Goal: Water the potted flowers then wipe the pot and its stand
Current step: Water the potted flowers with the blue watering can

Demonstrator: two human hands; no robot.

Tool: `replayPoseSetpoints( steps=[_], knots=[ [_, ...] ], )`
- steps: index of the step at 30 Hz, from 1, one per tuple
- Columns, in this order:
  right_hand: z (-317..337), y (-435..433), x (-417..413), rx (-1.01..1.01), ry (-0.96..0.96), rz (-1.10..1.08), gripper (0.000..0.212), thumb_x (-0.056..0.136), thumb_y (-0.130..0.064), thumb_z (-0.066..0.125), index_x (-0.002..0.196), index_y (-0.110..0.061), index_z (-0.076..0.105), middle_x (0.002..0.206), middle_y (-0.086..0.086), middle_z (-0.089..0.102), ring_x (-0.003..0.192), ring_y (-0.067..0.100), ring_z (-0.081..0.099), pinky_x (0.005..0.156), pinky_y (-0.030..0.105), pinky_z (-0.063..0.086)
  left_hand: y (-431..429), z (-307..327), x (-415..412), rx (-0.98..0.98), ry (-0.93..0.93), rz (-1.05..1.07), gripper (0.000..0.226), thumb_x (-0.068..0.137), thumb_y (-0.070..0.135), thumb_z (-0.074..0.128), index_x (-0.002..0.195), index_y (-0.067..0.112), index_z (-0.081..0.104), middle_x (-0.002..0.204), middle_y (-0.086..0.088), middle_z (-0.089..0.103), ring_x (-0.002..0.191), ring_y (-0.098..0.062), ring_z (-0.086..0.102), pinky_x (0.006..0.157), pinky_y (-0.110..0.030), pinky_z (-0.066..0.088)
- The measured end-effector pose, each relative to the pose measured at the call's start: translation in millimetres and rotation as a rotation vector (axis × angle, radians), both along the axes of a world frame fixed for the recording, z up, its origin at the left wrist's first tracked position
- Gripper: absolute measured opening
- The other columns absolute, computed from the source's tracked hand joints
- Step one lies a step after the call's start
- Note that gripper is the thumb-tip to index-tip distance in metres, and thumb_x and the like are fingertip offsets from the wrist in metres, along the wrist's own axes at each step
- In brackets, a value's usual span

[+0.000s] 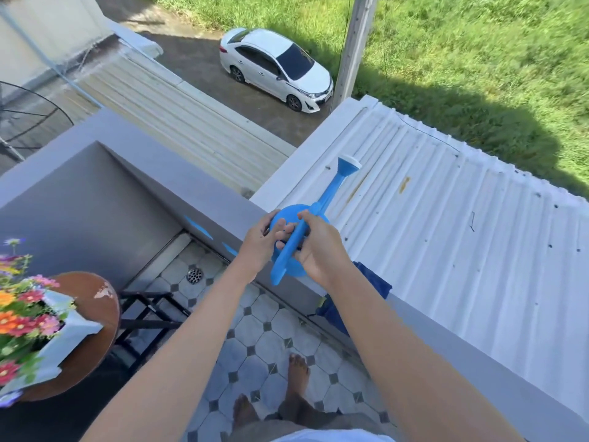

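Note:
A blue watering can (328, 196) with a white-tipped spout sits on top of the grey balcony wall (204, 193), spout pointing away over the roof. My left hand (259, 239) cups the can's round body. My right hand (318, 247) wraps around its long blue handle. At the far left, colourful flowers (22, 314) fill a pale blue pot (73, 330), which rests on a round brown stand (95, 298) with black legs. A dark blue cloth (373, 282) hangs on the wall just behind my right wrist.
The balcony floor (264, 333) is tiled, with a round drain (194, 275) in the corner. My bare feet (298, 374) stand close to the wall. Beyond the wall lie a white corrugated roof (446, 218), a white car (277, 67) and grass.

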State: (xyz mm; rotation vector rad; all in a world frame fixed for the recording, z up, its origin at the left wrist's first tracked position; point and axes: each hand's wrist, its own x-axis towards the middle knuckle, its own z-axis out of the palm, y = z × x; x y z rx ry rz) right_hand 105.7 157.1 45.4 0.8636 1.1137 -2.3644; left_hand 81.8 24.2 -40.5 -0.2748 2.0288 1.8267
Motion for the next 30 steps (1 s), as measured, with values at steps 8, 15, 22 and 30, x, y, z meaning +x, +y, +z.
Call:
replayPoseSetpoints(
  steps=[8, 15, 22, 30],
  knots=[
    [-5, 21, 7, 0.142, 0.126, 0.197, 0.017, 0.104, -0.012, 0.056, 0.113, -0.001, 0.066, 0.092, 0.014, 0.075, 0.100, 0.033, 0.075, 0.084, 0.038, 0.063, 6, 8, 6, -0.033, -0.014, 0.031, 0.044, 0.098, 0.046, 0.051, 0.139, 0.030, 0.053, 0.122, 0.006, 0.071, 0.114, -0.012, 0.065, 0.101, -0.042, 0.052],
    [-9, 20, 12, 0.207, 0.140, 0.202, 0.024, 0.103, -0.016, 0.059, 0.118, 0.001, 0.068, 0.102, 0.017, 0.074, 0.104, 0.034, 0.074, 0.086, 0.039, 0.063, 8, 18, 14, -0.035, 0.006, 0.055, 0.029, 0.102, 0.037, 0.049, 0.129, 0.031, 0.059, 0.113, 0.009, 0.072, 0.107, -0.009, 0.067, 0.096, -0.033, 0.054],
    [-13, 22, 14, 0.515, 0.084, 0.182, 0.028, 0.101, -0.034, 0.060, 0.114, -0.009, 0.067, 0.089, 0.003, 0.064, 0.075, 0.015, 0.064, 0.070, 0.030, 0.057, 8, 17, 13, -0.124, 0.012, 0.031, 0.045, 0.097, 0.052, 0.048, 0.137, 0.033, 0.053, 0.123, 0.010, 0.067, 0.113, -0.013, 0.064, 0.101, -0.044, 0.052],
    [3, 15, 8, 0.731, 0.237, 0.059, 0.016, 0.100, -0.035, 0.057, 0.100, -0.020, 0.062, 0.083, -0.001, 0.053, 0.070, 0.014, 0.049, 0.068, 0.033, 0.044, 2, 28, 18, -0.141, 0.000, 0.023, 0.052, 0.101, 0.045, 0.047, 0.149, 0.026, 0.042, 0.149, 0.005, 0.050, 0.134, -0.012, 0.048, 0.113, -0.037, 0.038]
  ],
)
